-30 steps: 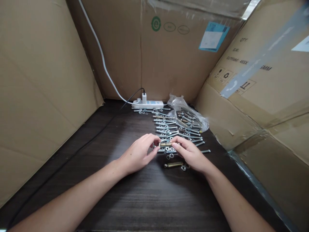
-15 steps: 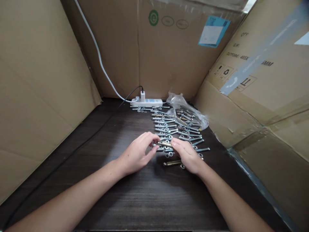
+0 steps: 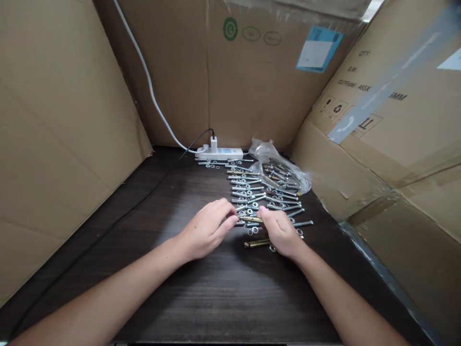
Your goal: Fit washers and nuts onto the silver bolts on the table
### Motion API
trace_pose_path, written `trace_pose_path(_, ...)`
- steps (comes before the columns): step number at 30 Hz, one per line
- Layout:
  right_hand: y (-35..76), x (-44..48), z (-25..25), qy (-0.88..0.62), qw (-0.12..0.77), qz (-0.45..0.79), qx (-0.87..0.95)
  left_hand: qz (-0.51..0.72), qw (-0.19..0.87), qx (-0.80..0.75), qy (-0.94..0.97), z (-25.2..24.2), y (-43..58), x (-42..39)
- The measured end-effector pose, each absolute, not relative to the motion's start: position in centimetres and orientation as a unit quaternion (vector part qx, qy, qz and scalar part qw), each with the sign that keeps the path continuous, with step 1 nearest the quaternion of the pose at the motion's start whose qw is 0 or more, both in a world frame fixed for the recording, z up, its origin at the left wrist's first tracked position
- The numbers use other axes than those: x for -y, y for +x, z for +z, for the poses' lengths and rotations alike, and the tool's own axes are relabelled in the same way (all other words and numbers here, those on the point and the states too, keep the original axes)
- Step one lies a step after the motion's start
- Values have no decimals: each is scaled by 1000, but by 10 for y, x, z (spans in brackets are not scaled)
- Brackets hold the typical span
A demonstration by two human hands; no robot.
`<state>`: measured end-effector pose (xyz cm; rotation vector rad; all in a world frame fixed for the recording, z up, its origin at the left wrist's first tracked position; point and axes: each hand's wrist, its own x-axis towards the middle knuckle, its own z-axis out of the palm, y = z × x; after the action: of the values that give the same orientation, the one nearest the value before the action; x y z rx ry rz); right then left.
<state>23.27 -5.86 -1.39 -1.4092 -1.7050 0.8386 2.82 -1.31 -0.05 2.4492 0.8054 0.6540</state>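
Crosswise above the dark table (image 3: 201,298), a brass-coloured sleeve (image 3: 251,219) spans the gap between both hands. The right hand (image 3: 283,231) pinches its right end between thumb and curled fingers; the left hand (image 3: 206,229) has thumb and fingertips nearly together at the other end, though whether they grip it I cannot tell. Nearer the person lies a second brass piece (image 3: 257,243); beyond, bolts (image 3: 303,223) and washers (image 3: 255,230) spread toward a plastic bag (image 3: 264,148).

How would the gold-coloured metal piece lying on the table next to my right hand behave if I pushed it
Probably stiff: the gold-coloured metal piece looks like rigid metal. Its long, rounded shape suggests it may roll on the flat table, and its shiny surface could feel slippery.
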Motion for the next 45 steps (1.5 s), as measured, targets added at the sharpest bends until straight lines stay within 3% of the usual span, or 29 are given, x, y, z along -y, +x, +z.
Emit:
trace_pose_path(4,232,58,-13,-552,370,320,675,219,223,-294,903,-2,29,13)
trace_pose_path(9,233,58,-13,-563,375,311,668,295,239,-280,882,-1,29,19)
trace_pose_path(15,234,57,-15,-560,365,302,680,219,216,-284,908,-3,28,15)
trace_pose_path(20,234,56,-16,-558,364,300,683,274,207,-288,894,-2,28,19)
trace_pose_path(26,234,57,-16,-562,354,292,688,217,227,-283,906,-1,28,18)
trace_pose_path(31,235,57,-16,-561,351,290,692,291,251,-274,882,-3,28,21)
trace_pose_path(40,234,57,-18,-555,345,298,696,195,212,-278,916,-4,28,11)
trace_pose_path(45,235,57,-18,-561,352,286,693,267,241,-283,889,-6,29,16)
